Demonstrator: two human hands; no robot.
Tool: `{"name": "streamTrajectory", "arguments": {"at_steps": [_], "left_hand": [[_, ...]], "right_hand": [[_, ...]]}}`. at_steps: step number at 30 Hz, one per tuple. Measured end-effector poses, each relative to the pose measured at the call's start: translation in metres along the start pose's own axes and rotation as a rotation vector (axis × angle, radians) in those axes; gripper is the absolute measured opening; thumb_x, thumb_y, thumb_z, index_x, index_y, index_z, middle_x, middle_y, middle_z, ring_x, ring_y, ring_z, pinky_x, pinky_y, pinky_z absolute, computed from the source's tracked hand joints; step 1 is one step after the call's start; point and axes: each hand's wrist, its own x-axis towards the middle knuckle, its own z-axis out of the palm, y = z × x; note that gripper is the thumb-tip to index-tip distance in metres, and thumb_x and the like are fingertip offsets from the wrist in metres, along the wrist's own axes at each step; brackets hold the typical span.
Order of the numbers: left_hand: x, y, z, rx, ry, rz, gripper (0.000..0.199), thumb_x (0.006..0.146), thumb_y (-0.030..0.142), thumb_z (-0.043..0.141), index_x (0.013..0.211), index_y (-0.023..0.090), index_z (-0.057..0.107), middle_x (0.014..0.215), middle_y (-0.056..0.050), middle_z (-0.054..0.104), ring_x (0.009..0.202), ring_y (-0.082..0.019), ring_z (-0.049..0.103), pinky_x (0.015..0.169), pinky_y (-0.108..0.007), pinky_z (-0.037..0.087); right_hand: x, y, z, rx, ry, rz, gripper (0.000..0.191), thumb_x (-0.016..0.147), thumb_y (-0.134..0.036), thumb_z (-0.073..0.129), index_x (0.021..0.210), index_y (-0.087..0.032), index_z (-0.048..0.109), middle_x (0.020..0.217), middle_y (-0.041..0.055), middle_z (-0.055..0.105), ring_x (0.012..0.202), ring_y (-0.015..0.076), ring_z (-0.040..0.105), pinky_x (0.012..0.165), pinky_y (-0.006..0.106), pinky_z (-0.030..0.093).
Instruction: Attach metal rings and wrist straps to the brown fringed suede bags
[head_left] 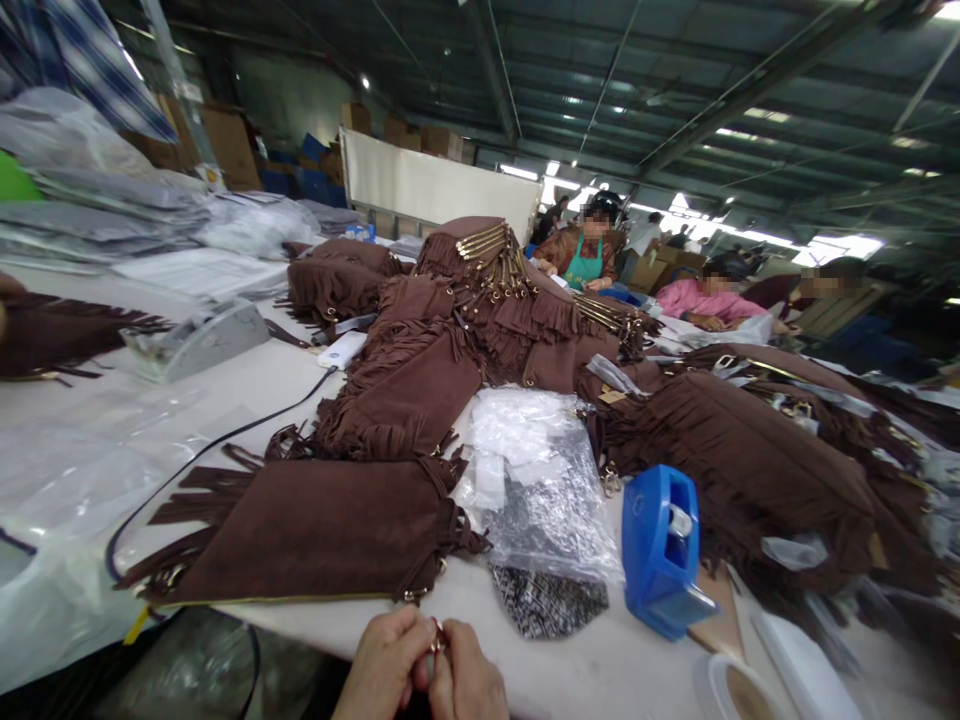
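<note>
Pale counter [559, 665], bottom middle: left hand [382, 660] and right hand [471, 672] pinch a gold bit [436, 637], likely light, hard, slippery; hold its edge

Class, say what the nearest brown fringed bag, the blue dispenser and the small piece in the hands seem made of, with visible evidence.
Brown fringed bag: probably suede or a lookalike, matte; its surface shows no shine.
Blue dispenser: likely hard plastic, smooth; its rounded edges carry a slight sheen.
Small piece: seemingly polished gold-toned metal; it glints, though partly hidden.
</note>
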Motion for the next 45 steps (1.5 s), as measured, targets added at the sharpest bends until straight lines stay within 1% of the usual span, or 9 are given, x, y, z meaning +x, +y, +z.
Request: {"name": "streamTrajectory", "arguments": {"at_steps": [3, 6, 8, 10, 15, 21, 28, 35, 45], "left_hand": [[0.005, -0.002, 0.000, 0.161, 0.033, 0.104, 0.043, 0.071, 0.059, 0.041, 0.051, 0.020, 0.045, 0.039, 0.003, 0.045, 0.034, -0.011, 0.037, 0.040, -0.024, 0.028], [0.009, -0.003, -0.006, 0.561, 0.321, 0.629, 0.037, 0.085, 0.041, 0.036, 0.068, 0.019, 0.060, 0.064, -0.004, 0.063, 0.063, -0.018, 0.058, 0.061, -0.029, 0.042], [0.015, -0.004, -0.011, 0.902, 0.572, 1.027, 0.028, 0.088, 0.029, 0.039, 0.090, 0.017, 0.064, 0.091, -0.009, 0.067, 0.087, -0.022, 0.060, 0.079, -0.036, 0.040], [0.023, -0.004, -0.013, 1.173, 0.711, 1.200, 0.025, 0.087, 0.024, 0.043, 0.100, 0.012, 0.062, 0.102, -0.014, 0.065, 0.095, -0.027, 0.057, 0.085, -0.042, 0.036], [0.039, 0.005, -0.012, 1.340, 0.656, 1.211, 0.026, 0.086, 0.012, 0.037, 0.097, 0.006, 0.060, 0.093, -0.017, 0.064, 0.088, -0.029, 0.057, 0.075, -0.041, 0.040], [0.040, 0.026, -0.031, 1.194, 0.498, 1.259, 0.026, 0.086, 0.012, 0.034, 0.077, 0.016, 0.058, 0.065, -0.003, 0.060, 0.060, -0.017, 0.056, 0.059, -0.028, 0.043], [0.030, 0.030, -0.044, 1.069, 0.418, 1.239, 0.022, 0.082, 0.015, 0.039, 0.071, 0.019, 0.058, 0.059, 0.002, 0.060, 0.056, -0.012, 0.058, 0.054, -0.021, 0.045], [0.030, 0.025, -0.042, 1.016, 0.421, 1.177, 0.019, 0.077, 0.012, 0.043, 0.069, 0.019, 0.060, 0.058, 0.001, 0.060, 0.055, -0.013, 0.058, 0.054, -0.022, 0.047], [0.036, 0.025, -0.038, 0.969, 0.433, 1.090, 0.018, 0.078, 0.014, 0.044, 0.066, 0.018, 0.057, 0.059, 0.000, 0.061, 0.056, -0.014, 0.057, 0.055, -0.024, 0.044]], "right_hand": [[0.006, 0.002, -0.006, -0.024, -0.014, 0.027, 0.047, 0.094, -0.041, 0.017, 0.079, -0.023, 0.058, 0.060, 0.0023, 0.064, 0.051, 0.0207, 0.063, 0.049, 0.028, 0.043], [0.015, 0.007, -0.016, 0.000, -0.001, 0.022, 0.040, 0.093, -0.036, 0.020, 0.085, -0.023, 0.057, 0.068, 0.0021, 0.066, 0.059, 0.0191, 0.065, 0.054, 0.026, 0.044], [0.019, 0.012, -0.021, 0.059, -0.006, 0.010, 0.035, 0.092, -0.032, 0.022, 0.090, -0.022, 0.056, 0.073, 0.0024, 0.067, 0.063, 0.0183, 0.065, 0.058, 0.026, 0.044], [0.021, 0.017, -0.024, 0.104, -0.017, 0.001, 0.031, 0.091, -0.030, 0.025, 0.093, -0.022, 0.055, 0.076, 0.0027, 0.067, 0.066, 0.0179, 0.065, 0.060, 0.026, 0.044], [0.024, 0.022, -0.023, 0.085, -0.008, -0.010, 0.027, 0.090, -0.027, 0.028, 0.091, -0.021, 0.055, 0.073, 0.0029, 0.066, 0.064, 0.0176, 0.064, 0.059, 0.026, 0.043], [0.054, 0.006, -0.028, -0.095, 0.083, -0.126, 0.028, 0.086, -0.015, 0.027, 0.084, -0.019, 0.055, 0.067, 0.0036, 0.064, 0.057, 0.0174, 0.062, 0.053, 0.026, 0.043], [0.083, -0.025, -0.016, -0.215, 0.019, -0.307, 0.018, 0.074, -0.005, 0.038, 0.078, -0.017, 0.051, 0.064, 0.0064, 0.059, 0.052, 0.0201, 0.059, 0.045, 0.028, 0.043], [0.081, -0.017, -0.003, -0.232, -0.030, -0.392, 0.016, 0.076, -0.007, 0.037, 0.083, -0.018, 0.047, 0.067, 0.0052, 0.057, 0.054, 0.0216, 0.059, 0.047, 0.030, 0.044], [0.064, -0.015, 0.006, -0.287, 0.059, -0.354, 0.020, 0.083, -0.009, 0.027, 0.081, -0.020, 0.043, 0.062, 0.0038, 0.056, 0.049, 0.0200, 0.059, 0.045, 0.028, 0.039]]}}
